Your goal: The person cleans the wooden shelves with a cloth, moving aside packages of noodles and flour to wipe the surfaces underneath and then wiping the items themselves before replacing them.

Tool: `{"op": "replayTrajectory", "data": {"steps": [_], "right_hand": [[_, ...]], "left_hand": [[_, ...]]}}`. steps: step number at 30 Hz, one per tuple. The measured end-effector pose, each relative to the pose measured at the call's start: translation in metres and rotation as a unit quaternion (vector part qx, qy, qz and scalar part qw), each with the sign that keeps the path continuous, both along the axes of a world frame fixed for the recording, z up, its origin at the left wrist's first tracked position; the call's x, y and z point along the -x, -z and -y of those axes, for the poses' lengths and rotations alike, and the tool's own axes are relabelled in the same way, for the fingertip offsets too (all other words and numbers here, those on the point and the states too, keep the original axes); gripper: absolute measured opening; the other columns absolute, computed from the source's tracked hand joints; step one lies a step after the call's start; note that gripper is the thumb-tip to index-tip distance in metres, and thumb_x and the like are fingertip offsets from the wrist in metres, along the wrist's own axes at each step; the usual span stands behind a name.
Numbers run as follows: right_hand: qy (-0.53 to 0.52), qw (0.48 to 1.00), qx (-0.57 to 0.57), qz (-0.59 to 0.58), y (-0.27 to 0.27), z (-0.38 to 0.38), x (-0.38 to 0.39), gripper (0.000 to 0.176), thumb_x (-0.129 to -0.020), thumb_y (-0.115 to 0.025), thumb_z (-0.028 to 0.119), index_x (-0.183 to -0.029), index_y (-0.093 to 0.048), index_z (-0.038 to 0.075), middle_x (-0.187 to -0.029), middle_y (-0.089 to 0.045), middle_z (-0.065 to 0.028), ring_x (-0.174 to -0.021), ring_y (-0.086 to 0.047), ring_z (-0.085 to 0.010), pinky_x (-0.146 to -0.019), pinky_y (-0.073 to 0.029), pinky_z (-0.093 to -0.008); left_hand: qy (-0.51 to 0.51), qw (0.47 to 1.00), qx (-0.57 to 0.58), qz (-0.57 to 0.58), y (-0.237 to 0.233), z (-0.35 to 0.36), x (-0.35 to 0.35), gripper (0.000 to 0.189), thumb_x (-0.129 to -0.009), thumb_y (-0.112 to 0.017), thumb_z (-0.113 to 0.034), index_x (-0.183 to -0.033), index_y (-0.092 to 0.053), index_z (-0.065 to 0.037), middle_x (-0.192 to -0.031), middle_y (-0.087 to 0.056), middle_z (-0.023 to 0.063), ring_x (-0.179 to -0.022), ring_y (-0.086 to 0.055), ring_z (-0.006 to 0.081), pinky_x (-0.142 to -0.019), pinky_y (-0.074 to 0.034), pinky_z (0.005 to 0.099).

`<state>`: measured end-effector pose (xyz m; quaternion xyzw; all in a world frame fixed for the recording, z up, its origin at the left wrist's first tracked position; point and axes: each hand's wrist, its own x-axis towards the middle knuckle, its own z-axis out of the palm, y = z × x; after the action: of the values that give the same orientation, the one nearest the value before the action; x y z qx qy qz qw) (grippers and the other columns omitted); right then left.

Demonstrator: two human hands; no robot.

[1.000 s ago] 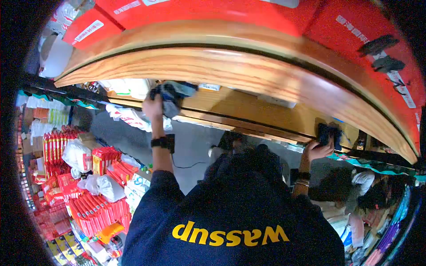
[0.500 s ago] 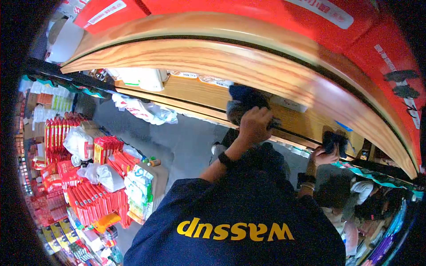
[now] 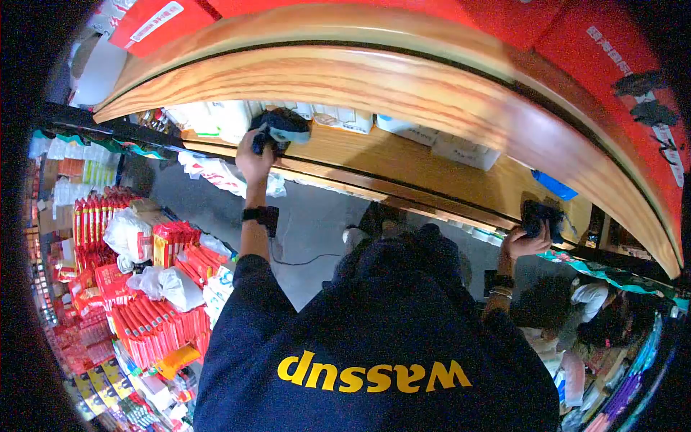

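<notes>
My left hand [image 3: 255, 157] is closed on a dark, crumpled cloth [image 3: 288, 128] with a pale grey-blue patch, toward the left end of the wooden shelf board [image 3: 360, 155]. White packages stand right behind the cloth. At the right end of the same board, my right hand [image 3: 529, 240] grips another dark, cloth-like bundle [image 3: 540, 216]. Its fingers curl around the bundle's near side, by the front edge. A bright blue item [image 3: 554, 184] lies just behind it.
An upper wooden shelf [image 3: 324, 72] overhangs the board and carries red boxes [image 3: 165, 25]. White boxes [image 3: 464, 153] line the board's back. Red packets [image 3: 158, 331] and plastic bags [image 3: 129, 234] are stacked at left. A person [image 3: 597, 317] is at the lower right. A cable [image 3: 309, 261] crosses the floor.
My left hand has moved far left along the board with the dark cloth, uncovering white boxes at the middle. My right hand has stayed almost in place at the right end.
</notes>
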<state>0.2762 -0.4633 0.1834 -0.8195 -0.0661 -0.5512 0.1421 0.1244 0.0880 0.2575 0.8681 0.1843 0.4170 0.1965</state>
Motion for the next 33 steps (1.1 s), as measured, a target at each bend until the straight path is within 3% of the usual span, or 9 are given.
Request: {"op": "replayTrajectory", "data": {"steps": [3, 7, 9, 12, 14, 15, 21, 24, 33], "right_hand": [[-0.045, 0.999, -0.003, 0.003, -0.006, 0.000, -0.001, 0.040, -0.081, -0.037, 0.035, -0.101, -0.052, 0.004, -0.102, -0.055, -0.0125, -0.092, -0.048, -0.0301, -0.085, -0.030, -0.0451], [-0.124, 0.988, -0.004, -0.087, -0.027, -0.006, 0.006, 0.038, -0.079, -0.044, 0.028, -0.105, -0.054, 0.001, -0.102, -0.056, -0.0149, -0.091, -0.050, -0.0340, -0.082, -0.034, -0.0458], [-0.201, 0.948, 0.018, -0.246, -0.024, -0.020, 0.012, 0.036, -0.078, -0.048, 0.026, -0.106, -0.055, 0.004, -0.103, -0.057, -0.0162, -0.097, -0.050, -0.0356, -0.086, -0.037, -0.0454], [-0.385, 0.903, 0.072, -0.179, -0.029, -0.070, 0.034, 0.032, -0.080, -0.046, 0.030, -0.103, -0.056, 0.009, -0.107, -0.056, -0.0123, -0.104, -0.048, -0.0337, -0.093, -0.028, -0.0506], [-0.456, 0.844, 0.098, -0.265, -0.037, -0.103, 0.043, 0.039, -0.078, -0.048, 0.039, -0.105, -0.056, 0.012, -0.111, -0.054, -0.0106, -0.105, -0.048, -0.0307, -0.094, -0.029, -0.0484], [-0.421, 0.836, 0.179, -0.303, -0.036, -0.120, 0.046, 0.040, -0.073, -0.055, 0.035, -0.106, -0.056, 0.013, -0.114, -0.052, -0.0091, -0.104, -0.048, -0.0299, -0.093, -0.031, -0.0461], [-0.538, 0.734, 0.163, -0.382, -0.086, -0.255, 0.070, 0.058, -0.060, -0.067, 0.017, -0.114, -0.047, 0.005, -0.122, -0.042, -0.0109, -0.107, -0.041, -0.0345, -0.093, -0.034, -0.0426], [-0.547, 0.760, 0.176, -0.304, -0.065, -0.292, 0.071, 0.057, -0.061, -0.068, 0.019, -0.113, -0.047, 0.004, -0.122, -0.042, -0.0104, -0.108, -0.039, -0.0348, -0.093, -0.035, -0.0415], [-0.515, 0.713, 0.287, -0.380, -0.084, -0.171, 0.045, 0.065, -0.062, -0.068, 0.024, -0.121, -0.043, 0.010, -0.128, -0.040, -0.0086, -0.110, -0.041, -0.0344, -0.092, -0.036, -0.0419]], "left_hand": [[-0.094, 0.990, -0.088, -0.063, -0.014, 0.024, -0.008, 0.028, -0.059, -0.059, -0.009, -0.088, -0.059, -0.007, -0.081, -0.057, 0.0115, -0.077, -0.054, 0.0320, -0.068, -0.045, 0.0375], [-0.160, 0.983, -0.084, 0.015, 0.002, 0.037, -0.018, 0.025, -0.057, -0.057, -0.012, -0.081, -0.056, -0.007, -0.077, -0.055, 0.0104, -0.076, -0.051, 0.0327, -0.070, -0.040, 0.0419], [-0.152, 0.985, -0.083, 0.011, 0.005, 0.039, -0.019, 0.025, -0.055, -0.056, -0.012, -0.079, -0.055, -0.006, -0.075, -0.054, 0.0101, -0.076, -0.049, 0.0327, -0.071, -0.038, 0.0432], [-0.163, 0.982, -0.078, 0.062, 0.009, 0.035, -0.022, 0.025, -0.055, -0.056, -0.013, -0.079, -0.055, -0.005, -0.075, -0.053, 0.0101, -0.075, -0.049, 0.0328, -0.069, -0.038, 0.0430], [-0.139, 0.983, -0.110, 0.052, 0.006, 0.038, -0.017, 0.026, -0.055, -0.056, -0.013, -0.080, -0.055, -0.005, -0.075, -0.053, 0.0103, -0.074, -0.049, 0.0331, -0.069, -0.039, 0.0425], [-0.141, 0.983, -0.109, 0.051, 0.005, 0.039, -0.016, 0.026, -0.055, -0.056, -0.013, -0.080, -0.055, -0.005, -0.075, -0.053, 0.0103, -0.074, -0.049, 0.0331, -0.069, -0.039, 0.0425], [-0.145, 0.981, -0.123, 0.040, 0.005, 0.040, -0.014, 0.027, -0.056, -0.057, -0.012, -0.083, -0.055, -0.006, -0.076, -0.052, 0.0100, -0.076, -0.050, 0.0325, -0.070, -0.039, 0.0411], [-0.132, 0.984, -0.120, -0.010, 0.004, 0.034, -0.013, 0.028, -0.057, -0.061, -0.014, -0.084, -0.056, -0.006, -0.076, -0.052, 0.0107, -0.076, -0.050, 0.0332, -0.072, -0.040, 0.0410], [-0.153, 0.977, -0.142, 0.036, 0.022, 0.027, -0.015, 0.033, -0.054, -0.060, -0.014, -0.085, -0.055, -0.007, -0.080, -0.053, 0.0120, -0.082, -0.049, 0.0333, -0.075, -0.040, 0.0428]]}}
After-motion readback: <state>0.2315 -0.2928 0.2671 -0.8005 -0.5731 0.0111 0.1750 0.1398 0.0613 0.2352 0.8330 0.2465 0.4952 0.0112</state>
